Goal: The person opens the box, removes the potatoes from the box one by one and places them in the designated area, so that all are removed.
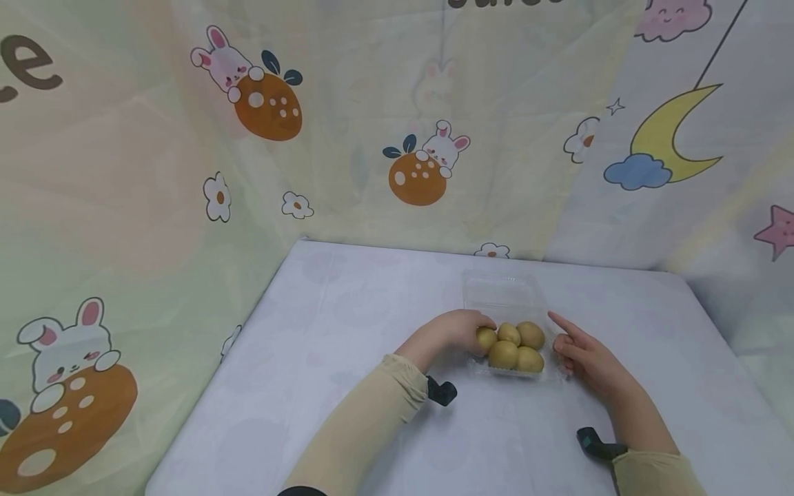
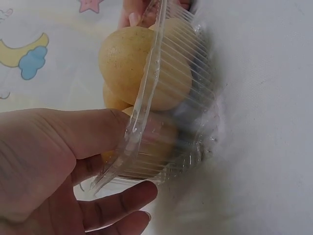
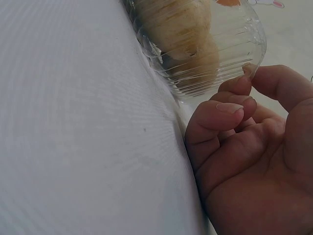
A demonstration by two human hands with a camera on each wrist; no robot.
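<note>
fingers of your left hand (image 1: pixel 455 332) clamp a potato (image 1: pixel 486 339); ease gently, your right hand (image 1: pixel 589 362) pinching the box (image 3: pixel 238 49) steady.

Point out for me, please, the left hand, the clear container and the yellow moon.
Left hand (image 1: pixel 455 329): head view, on the back of the hand.
Clear container (image 2: pixel 147 88): left wrist view, on its rim.
Yellow moon (image 1: pixel 654 131): head view, middle of its crescent.
</note>
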